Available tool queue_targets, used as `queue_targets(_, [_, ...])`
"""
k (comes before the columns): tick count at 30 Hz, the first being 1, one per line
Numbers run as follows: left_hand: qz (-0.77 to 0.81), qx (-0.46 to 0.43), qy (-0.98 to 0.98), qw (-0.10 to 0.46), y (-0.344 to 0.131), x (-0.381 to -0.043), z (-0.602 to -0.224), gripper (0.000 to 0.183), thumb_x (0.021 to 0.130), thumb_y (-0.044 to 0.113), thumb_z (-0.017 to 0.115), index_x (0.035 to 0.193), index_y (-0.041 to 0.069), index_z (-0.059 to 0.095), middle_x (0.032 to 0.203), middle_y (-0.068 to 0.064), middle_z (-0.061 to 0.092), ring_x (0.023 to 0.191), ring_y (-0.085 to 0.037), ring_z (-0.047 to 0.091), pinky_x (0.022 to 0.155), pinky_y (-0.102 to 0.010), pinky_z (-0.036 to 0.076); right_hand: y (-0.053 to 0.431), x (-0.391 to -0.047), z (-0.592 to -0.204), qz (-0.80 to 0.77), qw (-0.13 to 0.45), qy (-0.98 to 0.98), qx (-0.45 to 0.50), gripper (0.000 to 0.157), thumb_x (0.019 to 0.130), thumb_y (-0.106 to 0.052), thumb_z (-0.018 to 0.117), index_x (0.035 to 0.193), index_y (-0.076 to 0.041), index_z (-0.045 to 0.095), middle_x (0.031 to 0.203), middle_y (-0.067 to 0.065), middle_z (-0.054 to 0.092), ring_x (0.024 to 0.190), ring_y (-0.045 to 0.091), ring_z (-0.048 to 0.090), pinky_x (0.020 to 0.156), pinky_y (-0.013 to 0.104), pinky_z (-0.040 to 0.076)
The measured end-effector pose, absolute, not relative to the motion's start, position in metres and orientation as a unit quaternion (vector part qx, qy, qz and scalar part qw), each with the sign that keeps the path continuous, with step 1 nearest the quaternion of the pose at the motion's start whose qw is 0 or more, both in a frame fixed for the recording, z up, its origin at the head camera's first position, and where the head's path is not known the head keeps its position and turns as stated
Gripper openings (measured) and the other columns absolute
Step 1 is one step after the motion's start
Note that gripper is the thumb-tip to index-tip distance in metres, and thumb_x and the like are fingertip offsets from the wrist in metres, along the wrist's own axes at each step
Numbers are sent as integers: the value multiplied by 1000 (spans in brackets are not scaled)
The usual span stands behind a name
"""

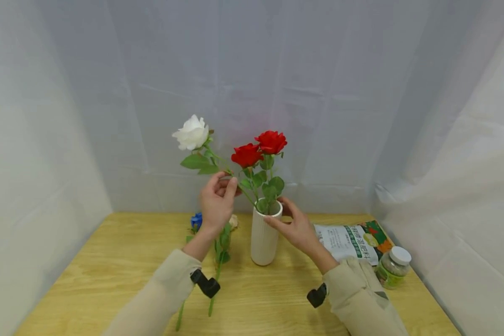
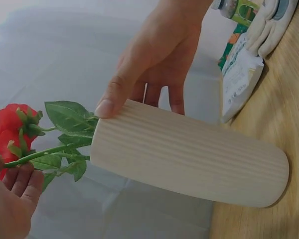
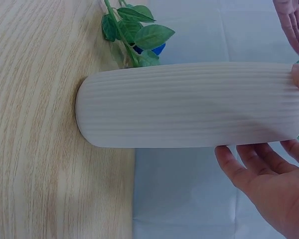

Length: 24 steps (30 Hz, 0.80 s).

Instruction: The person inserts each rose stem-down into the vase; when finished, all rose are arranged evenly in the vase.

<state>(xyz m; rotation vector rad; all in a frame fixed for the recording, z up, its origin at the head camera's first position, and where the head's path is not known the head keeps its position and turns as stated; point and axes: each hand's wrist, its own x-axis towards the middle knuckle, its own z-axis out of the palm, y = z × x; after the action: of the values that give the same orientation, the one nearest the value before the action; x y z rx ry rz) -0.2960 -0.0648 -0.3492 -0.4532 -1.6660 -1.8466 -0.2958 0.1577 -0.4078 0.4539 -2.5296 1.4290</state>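
Observation:
A ribbed white vase (image 1: 263, 238) stands upright on the wooden table. Two red roses (image 1: 271, 142) rise from its mouth, their leaves crowding the rim. My left hand (image 1: 217, 201) pinches the green stem of a white rose (image 1: 192, 134) between thumb and fingers. That stem slants down to the right, its lower part reaching the vase mouth, while the bloom leans out to the left. At the top of the vase, my right hand (image 1: 297, 229) holds it with the thumb in front at the rim and the fingers round the far side, as the right wrist view (image 3: 269, 184) also shows.
Behind my left forearm lie a blue flower (image 1: 196, 221) and a cream flower (image 1: 234, 221), with green stems (image 1: 215, 284) toward the front. To the right are a printed packet (image 1: 348, 240), a white-lidded jar (image 1: 394, 267) and pale gloves (image 2: 269, 32). Pale curtains (image 1: 252, 70) enclose the table.

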Motion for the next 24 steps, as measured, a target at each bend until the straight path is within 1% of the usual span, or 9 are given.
queue_targets(1, [-693, -173, -632, 300, -63, -297, -350, 21, 103, 1, 65, 118, -12, 64, 97, -38, 70, 72, -7, 73, 73, -24, 65, 158, -296, -408, 484, 100, -856, 153, 72, 94, -54, 77, 155, -30, 47, 143, 6, 65, 128, 28, 63, 100, 52, 59])
queue_targets(5, [-676, -183, -650, 295, -58, -297, -354, 20, 104, 4, 64, 116, -13, 66, 97, -37, 71, 78, -34, 76, 75, -33, 67, 158, -295, -407, 484, 100, -856, 151, 72, 94, -52, 77, 155, -29, 48, 142, 6, 66, 129, 29, 63, 100, 52, 59])
queue_targets(7, [-665, -185, -662, 291, -56, -298, -356, 20, 104, 4, 65, 114, -12, 67, 98, -35, 72, 81, -45, 74, 75, -33, 67, 158, -294, -407, 484, 101, -856, 152, 72, 94, -52, 77, 156, -29, 47, 142, 7, 66, 129, 29, 63, 100, 52, 59])
queue_targets(8, [-658, -184, -670, 291, -55, -298, -357, 19, 104, 5, 66, 113, -12, 68, 97, -33, 73, 82, -48, 73, 75, -33, 66, 158, -294, -407, 485, 101, -855, 153, 72, 94, -51, 77, 156, -29, 47, 142, 7, 66, 129, 30, 63, 100, 52, 59])
queue_targets(11, [-635, -178, -692, 295, -53, -298, -359, 17, 102, 6, 69, 110, -9, 72, 98, -28, 75, 85, -44, 75, 74, -23, 62, 158, -295, -408, 486, 103, -854, 156, 72, 95, -50, 77, 156, -28, 48, 142, 8, 66, 129, 30, 63, 100, 52, 59])
queue_targets(14, [-616, -168, -709, 300, -52, -298, -360, 16, 100, 6, 71, 109, -7, 74, 100, -25, 76, 90, -41, 75, 75, -21, 59, 158, -296, -408, 487, 105, -852, 162, 71, 95, -48, 78, 155, -26, 48, 142, 8, 66, 130, 28, 63, 101, 50, 59])
queue_targets(16, [-608, -160, -717, 300, -52, -299, -360, 17, 100, 7, 72, 109, -6, 75, 103, -24, 77, 93, -39, 76, 77, -27, 60, 158, -296, -407, 488, 106, -851, 164, 70, 95, -47, 78, 155, -25, 49, 141, 8, 66, 130, 28, 63, 101, 49, 59])
queue_targets(21, [-590, -162, -734, 294, -50, -302, -360, 16, 99, 8, 73, 106, -6, 75, 101, -23, 78, 92, -39, 76, 80, -47, 64, 158, -296, -406, 489, 107, -851, 159, 69, 95, -46, 78, 155, -25, 49, 140, 10, 66, 127, 28, 64, 98, 50, 60])
queue_targets(24, [-574, -170, -748, 286, -48, -303, -364, 15, 99, 8, 72, 103, -6, 76, 98, -23, 78, 92, -38, 76, 80, -51, 64, 157, -296, -407, 490, 112, -849, 162, 69, 95, -45, 79, 154, -24, 50, 140, 10, 67, 126, 28, 65, 97, 49, 60])
